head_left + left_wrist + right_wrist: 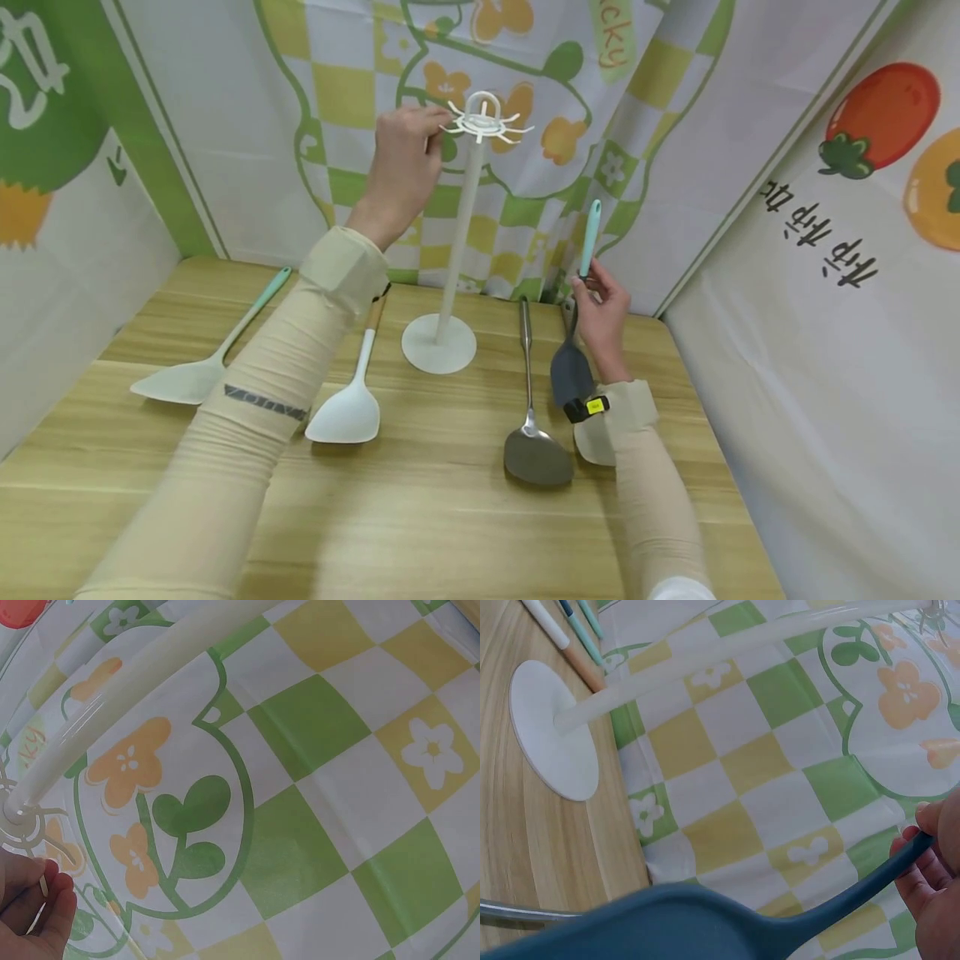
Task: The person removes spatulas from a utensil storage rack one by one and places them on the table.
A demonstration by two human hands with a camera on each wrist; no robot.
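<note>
A white utensil stand (459,242) rises from a round base, with a ring of hooks (483,127) at its top. My left hand (405,162) pinches one of those hooks between thumb and fingers, as the left wrist view (34,907) also shows of the hand. On the right, my right hand (606,312) holds a spatula with a dark blue-grey blade (570,373) and a mint handle (591,237) pointing up. Its fingers pinch the dark neck (870,892) just below the handle. The blade hangs above another turner (595,440), mostly hidden by the spatula and wrist.
A metal turner (537,454) lies right of the stand's base (438,354). To the left lie a white turner (347,412) with a wooden handle and a pale turner (180,382) with a mint handle. A patterned curtain (345,92) hangs behind the wooden table (420,517).
</note>
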